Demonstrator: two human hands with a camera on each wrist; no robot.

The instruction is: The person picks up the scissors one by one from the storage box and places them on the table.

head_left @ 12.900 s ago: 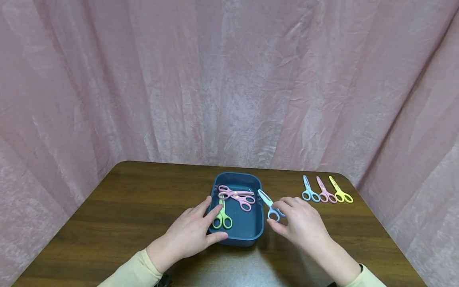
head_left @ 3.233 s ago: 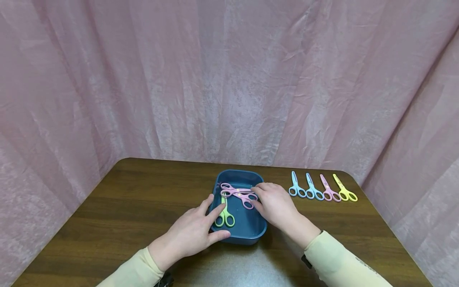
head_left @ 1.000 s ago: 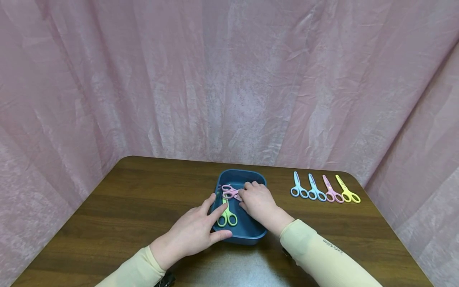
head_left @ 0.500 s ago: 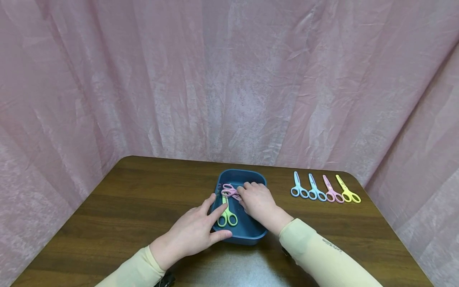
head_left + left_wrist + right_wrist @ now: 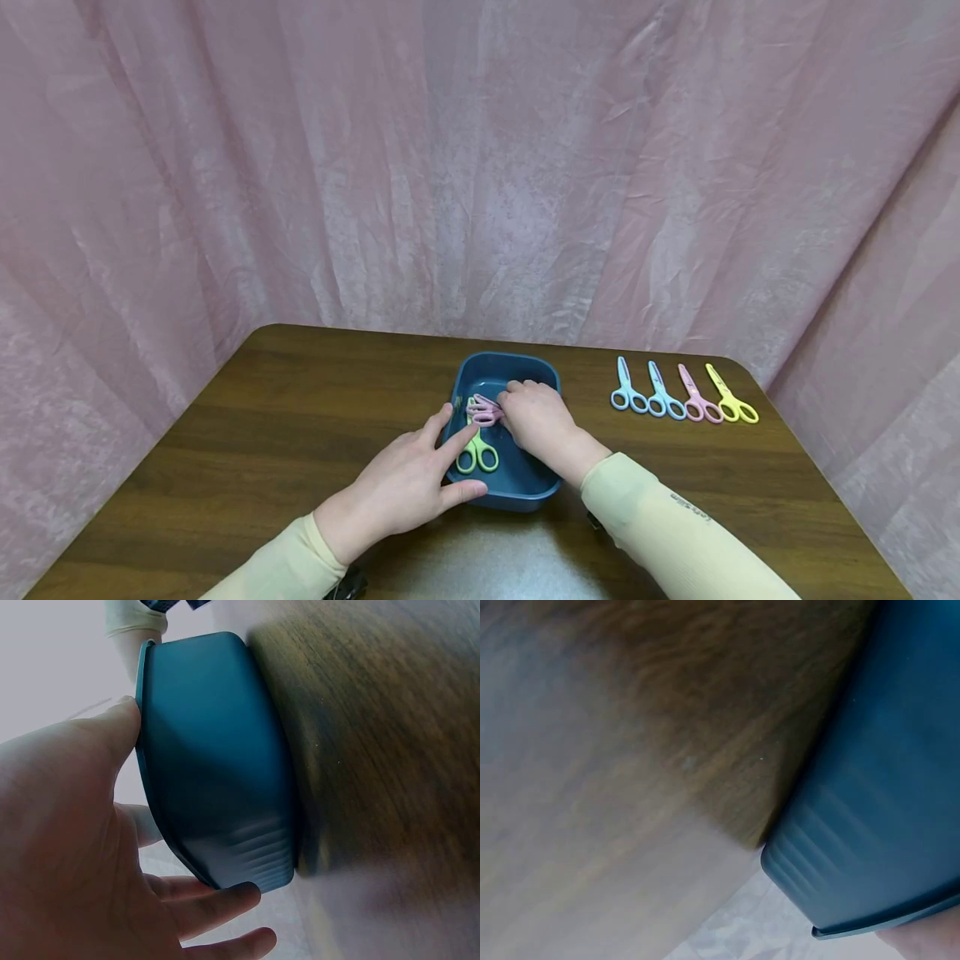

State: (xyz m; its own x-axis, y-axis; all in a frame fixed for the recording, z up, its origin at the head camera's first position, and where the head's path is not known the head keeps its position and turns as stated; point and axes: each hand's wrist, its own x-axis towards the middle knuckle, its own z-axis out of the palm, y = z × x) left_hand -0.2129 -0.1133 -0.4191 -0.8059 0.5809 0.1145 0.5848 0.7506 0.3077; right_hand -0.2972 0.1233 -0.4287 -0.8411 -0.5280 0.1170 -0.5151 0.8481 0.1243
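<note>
A dark blue plastic bin (image 5: 517, 503) stands on the table in the head view. My left hand (image 5: 408, 483) rests on its left rim, fingers spread and fairly straight; in the left wrist view the thumb touches the rim and fingers lie along the far end. My right hand (image 5: 542, 425) reaches inside over the right wall and pinches pink scissors (image 5: 487, 414), their finger loops showing to its left. Its fingertips are hidden, and the two pink pairs overlap. Green scissors (image 5: 477, 457) lie beside the left fingers, partly beneath the pink ones.
Right of the bin, light blue scissors (image 5: 627, 400), darker blue scissors (image 5: 666, 405), pink scissors (image 5: 702, 408) and yellow scissors (image 5: 738, 409) lie in a row, blades pointing away. A pink curtain (image 5: 480, 167) hangs behind the wooden table (image 5: 337, 392).
A light blue pair joined the row after 12.9 s ago. My right hand then went into the bin; the pink scissors have since turned and shifted slightly nearer. The left hand stayed on the rim.
</note>
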